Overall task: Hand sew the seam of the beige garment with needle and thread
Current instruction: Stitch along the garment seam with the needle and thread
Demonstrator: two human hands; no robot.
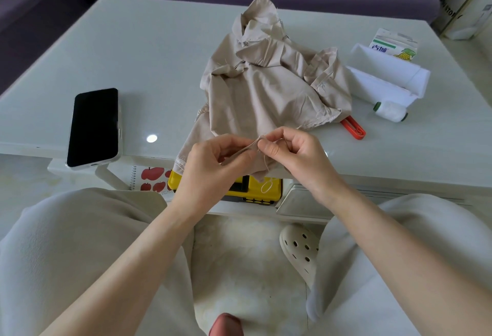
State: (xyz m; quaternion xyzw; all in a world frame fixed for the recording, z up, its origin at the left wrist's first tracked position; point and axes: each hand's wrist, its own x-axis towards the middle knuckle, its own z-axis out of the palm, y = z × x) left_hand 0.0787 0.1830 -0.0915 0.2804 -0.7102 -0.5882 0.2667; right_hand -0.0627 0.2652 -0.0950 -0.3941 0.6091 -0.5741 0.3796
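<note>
The beige garment [266, 87] lies heaped on the surface [159, 55] at twelve o'clock. The left hand [210, 165] pinches its near seam edge, and the right hand [290, 154] pinches there too, probably around a needle I can't make out. The slack thread [267, 186] looping at six o'clock could snarl if it's drawn through quickly.

L hand [206, 170] & R hand [299, 155] bare to forearms, loose off-white textured trousers [80, 242], cream clog [299, 247] w/ round holes

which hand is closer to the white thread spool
Right. The right hand pinches the edge of the beige garment, with the thread spool farther back on the table to its right. The left hand holds the same edge on the far side from the spool.
</note>
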